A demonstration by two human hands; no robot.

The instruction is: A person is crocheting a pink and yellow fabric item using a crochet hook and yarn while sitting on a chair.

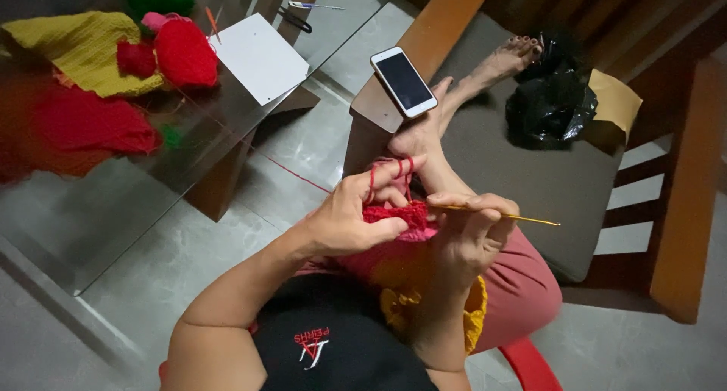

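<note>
left hand: fingers curled, pinching | right hand: fingers closed, pinching

dark-screened white phone on armrest

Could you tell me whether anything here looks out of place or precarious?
Yes: the white smartphone lies on the narrow wooden armrest with a corner past its edge, so a nudge might tip it off. The yarn and crochet pieces on the glass table look merely untidy.

black top, pink shorts, bare arms
</note>
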